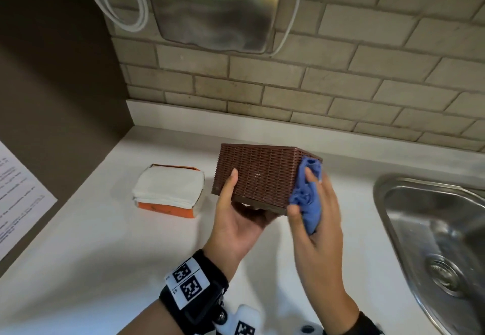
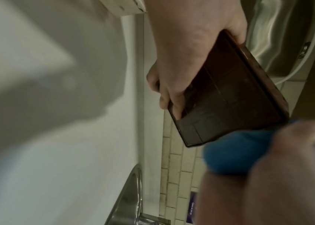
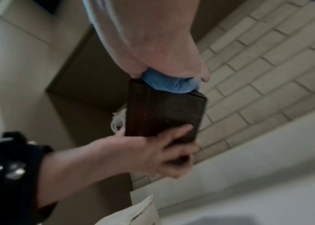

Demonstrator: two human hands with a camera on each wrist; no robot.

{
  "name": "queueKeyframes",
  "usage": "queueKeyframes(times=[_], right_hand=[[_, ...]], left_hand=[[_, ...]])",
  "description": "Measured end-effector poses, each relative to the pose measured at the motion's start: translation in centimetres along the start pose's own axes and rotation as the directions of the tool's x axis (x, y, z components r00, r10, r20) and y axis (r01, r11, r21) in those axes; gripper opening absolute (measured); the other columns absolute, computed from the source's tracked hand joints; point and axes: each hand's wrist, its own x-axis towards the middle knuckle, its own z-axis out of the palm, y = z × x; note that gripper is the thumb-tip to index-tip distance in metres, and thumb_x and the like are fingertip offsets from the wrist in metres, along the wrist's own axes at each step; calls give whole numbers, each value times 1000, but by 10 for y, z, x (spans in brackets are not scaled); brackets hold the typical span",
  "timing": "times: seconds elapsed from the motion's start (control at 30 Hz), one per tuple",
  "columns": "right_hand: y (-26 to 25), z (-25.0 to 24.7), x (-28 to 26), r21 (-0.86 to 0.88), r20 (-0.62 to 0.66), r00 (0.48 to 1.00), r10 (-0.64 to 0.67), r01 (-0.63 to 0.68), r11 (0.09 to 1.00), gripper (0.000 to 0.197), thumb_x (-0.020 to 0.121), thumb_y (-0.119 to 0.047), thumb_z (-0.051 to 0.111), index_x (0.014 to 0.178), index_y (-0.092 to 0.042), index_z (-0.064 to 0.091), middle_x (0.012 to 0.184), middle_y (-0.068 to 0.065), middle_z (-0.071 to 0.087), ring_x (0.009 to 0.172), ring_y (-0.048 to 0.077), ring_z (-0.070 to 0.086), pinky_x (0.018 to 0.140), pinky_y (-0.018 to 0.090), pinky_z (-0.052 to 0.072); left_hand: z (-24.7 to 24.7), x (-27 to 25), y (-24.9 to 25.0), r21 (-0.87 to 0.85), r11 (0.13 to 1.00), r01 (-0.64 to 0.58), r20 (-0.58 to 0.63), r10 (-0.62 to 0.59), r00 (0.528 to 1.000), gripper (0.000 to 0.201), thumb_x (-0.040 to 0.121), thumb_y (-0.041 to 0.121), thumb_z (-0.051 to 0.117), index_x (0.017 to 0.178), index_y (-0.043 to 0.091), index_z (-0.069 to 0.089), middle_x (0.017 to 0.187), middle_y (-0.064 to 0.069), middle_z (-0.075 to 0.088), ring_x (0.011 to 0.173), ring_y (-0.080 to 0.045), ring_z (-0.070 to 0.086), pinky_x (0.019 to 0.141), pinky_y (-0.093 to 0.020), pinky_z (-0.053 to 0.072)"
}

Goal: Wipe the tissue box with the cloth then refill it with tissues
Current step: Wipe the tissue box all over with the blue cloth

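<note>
A brown woven tissue box [image 1: 258,175] is held tilted above the white counter [image 1: 105,242]. My left hand [image 1: 237,216] grips it from below, thumb on the near side, fingers under its smooth base [image 2: 228,97]. My right hand [image 1: 315,214] holds a bunched blue cloth [image 1: 307,192] and presses it against the box's right end. The wrist views show the cloth [image 3: 170,83] squeezed between palm and box [image 3: 162,112], and the cloth [image 2: 235,152] blurred. A stack of white tissues [image 1: 168,187] in an orange pack lies on the counter to the left.
A steel sink [image 1: 433,235] is set into the counter at the right. A tiled wall [image 1: 341,77] runs behind, with a metal hand dryer [image 1: 215,6] and a looped white cord [image 1: 118,1] above. A dark side panel with a printed sheet [image 1: 18,198] stands left.
</note>
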Motion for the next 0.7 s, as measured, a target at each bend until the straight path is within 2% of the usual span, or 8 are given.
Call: queueKeyframes(times=[0.1,0.17,0.27,0.43,0.47,0.53,0.6,0.7], right_hand=[[-8,0,2,-114,173,978,-115,135,984,51,89,-63,41,138,-57,26,156,-20,20,147,9,9,117,50,22],[-2,-5,10,-58,138,988,-65,74,996,50,86,-68,40,134,-62,28,153,-28,21,146,3,11,118,43,22],[4,-9,15,5,117,991,64,-65,998,48,85,-68,41,132,-63,30,152,-23,29,145,4,16,117,46,25],[-2,-8,13,-84,285,958,-44,70,994,73,79,-67,51,144,-44,27,160,-16,4,147,4,-5,118,36,15],[1,-14,18,-78,312,949,-43,71,994,84,73,-68,59,146,-41,27,161,-10,2,147,4,-7,118,27,16],[9,-29,29,-96,385,922,-40,83,992,102,61,-59,76,146,-36,24,160,-2,6,146,3,-6,112,9,17],[15,-38,36,-112,443,892,-90,155,981,105,58,-47,84,145,-33,25,158,-1,13,148,10,3,113,13,22],[22,-44,44,-28,403,902,-155,181,983,97,60,-30,87,138,-33,31,147,1,30,140,21,32,110,30,37]], left_hand=[[-6,-1,0,-43,998,53,-10,-54,999,71,81,56,65,134,10,57,134,-17,60,119,-31,61,95,-44,53],[-4,-4,0,-105,994,34,-11,-35,999,66,83,53,64,131,7,58,125,-23,64,109,-38,66,83,-48,57],[-2,-8,-1,-168,985,35,8,-34,999,61,84,49,65,128,7,58,128,-27,61,116,-45,59,93,-58,49],[-6,-11,3,-102,993,66,-15,-68,998,66,86,53,60,136,11,54,132,-20,60,100,-37,67,64,-41,59],[-6,-13,5,-78,994,70,2,-70,998,67,86,53,60,137,11,53,133,-21,58,100,-38,66,65,-43,58],[-5,-17,8,-45,995,89,11,-88,996,64,86,51,61,134,11,55,132,-26,57,104,-45,64,84,-56,55],[-4,-18,10,1,993,115,-8,-115,993,63,84,51,63,134,13,54,135,-31,52,109,-51,60,99,-67,40],[-8,-18,15,138,974,179,-9,-179,984,68,80,56,65,136,20,52,139,-29,50,122,-51,53,103,-71,31]])
